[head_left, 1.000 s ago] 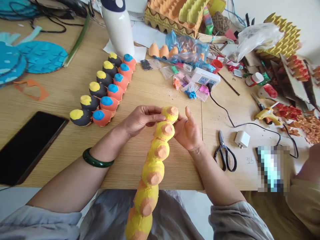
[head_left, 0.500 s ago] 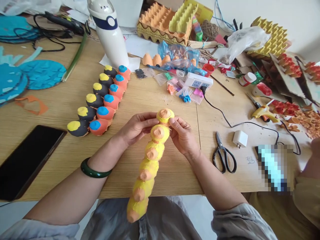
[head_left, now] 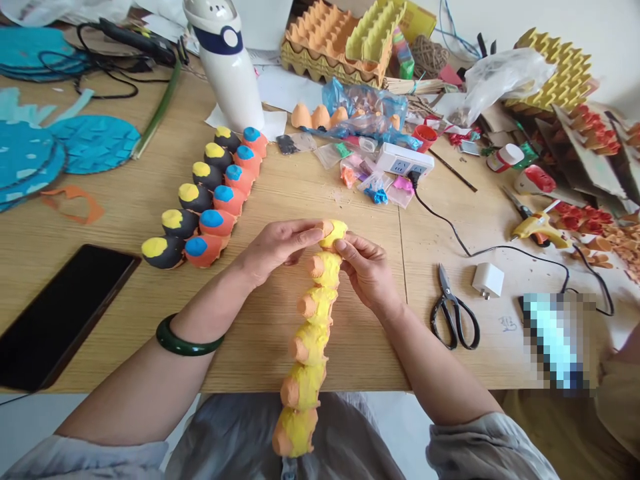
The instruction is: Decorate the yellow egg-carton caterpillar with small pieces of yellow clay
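Both hands hold a strip of egg-carton cups (head_left: 314, 341), coated in yellow with bare orange tips, at its far end. My left hand (head_left: 280, 250) pinches the end cup from the left, fingers over its tip. My right hand (head_left: 367, 267) grips the same cup from the right with the thumb on it. The strip hangs toward me past the table edge, its tips facing left. Left of my hands lie a black egg-carton strip (head_left: 195, 198) with yellow tops and an orange-red one (head_left: 227, 200) with blue tops, side by side.
Black-handled scissors (head_left: 453, 310), a white charger (head_left: 488, 280) and a yellow glue gun (head_left: 537, 228) lie to the right. A dark phone (head_left: 65, 313) is at left. A white bottle (head_left: 227, 73) stands behind the strips, near a power strip (head_left: 405, 160). Another person's arm (head_left: 625, 373) is at far right.
The yellow strip has turned so its orange tips point left instead of up, and its near end has swung right. Both hands still hold its far end.
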A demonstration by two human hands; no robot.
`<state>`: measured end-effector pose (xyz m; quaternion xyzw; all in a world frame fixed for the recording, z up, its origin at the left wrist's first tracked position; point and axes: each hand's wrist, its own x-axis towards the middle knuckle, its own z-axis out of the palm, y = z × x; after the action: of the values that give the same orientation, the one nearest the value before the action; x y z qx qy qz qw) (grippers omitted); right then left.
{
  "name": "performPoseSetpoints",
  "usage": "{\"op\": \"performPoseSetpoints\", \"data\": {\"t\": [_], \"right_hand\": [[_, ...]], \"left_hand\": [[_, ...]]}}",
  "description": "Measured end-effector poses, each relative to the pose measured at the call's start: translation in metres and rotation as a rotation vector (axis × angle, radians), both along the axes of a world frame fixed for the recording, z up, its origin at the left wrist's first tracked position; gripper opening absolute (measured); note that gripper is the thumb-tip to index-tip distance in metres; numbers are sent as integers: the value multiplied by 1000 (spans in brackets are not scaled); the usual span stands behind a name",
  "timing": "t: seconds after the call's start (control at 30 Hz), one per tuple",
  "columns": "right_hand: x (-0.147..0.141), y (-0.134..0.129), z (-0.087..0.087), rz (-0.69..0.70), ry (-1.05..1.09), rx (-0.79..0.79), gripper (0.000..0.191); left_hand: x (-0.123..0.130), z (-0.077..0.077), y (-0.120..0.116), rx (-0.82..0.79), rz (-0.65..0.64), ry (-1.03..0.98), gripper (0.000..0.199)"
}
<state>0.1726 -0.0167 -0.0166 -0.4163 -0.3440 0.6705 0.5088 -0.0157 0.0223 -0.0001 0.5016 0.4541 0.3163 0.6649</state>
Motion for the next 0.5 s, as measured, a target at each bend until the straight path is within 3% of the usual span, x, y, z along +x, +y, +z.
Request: {"op": "performPoseSetpoints", "data": {"t": [0.1, 0.27, 0.5], "right_hand": [[-1, -3, -1, 44, -34, 36, 24], [1, -4, -2, 93, -15, 69, 27], [3, -6, -4, 143, -24, 182, 25]], "left_hand": [[1, 1, -1, 49, 10, 10, 66], [0, 3, -2, 177, -39, 41, 50], [-3, 9, -3, 290, -87, 137, 45]]}}
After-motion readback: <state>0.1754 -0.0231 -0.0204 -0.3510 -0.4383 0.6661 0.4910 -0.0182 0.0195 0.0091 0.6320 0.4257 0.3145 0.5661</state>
